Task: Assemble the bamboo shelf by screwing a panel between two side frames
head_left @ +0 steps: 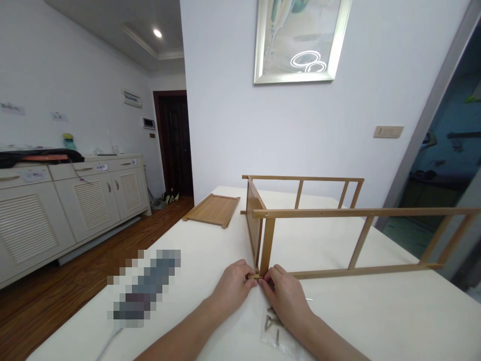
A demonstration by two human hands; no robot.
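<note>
Head view: from where I stand, a light-brown wooden frame with ladder-like sides (319,213) rests on the smooth white tabletop (203,265), and the person's left hand (233,285) pinches the lower rail's end at its near corner. The right hand (283,292) has its fingers bent at that same corner, though I cannot tell whether they grip anything; brownish metal screws (277,337) lie just below it.
</note>
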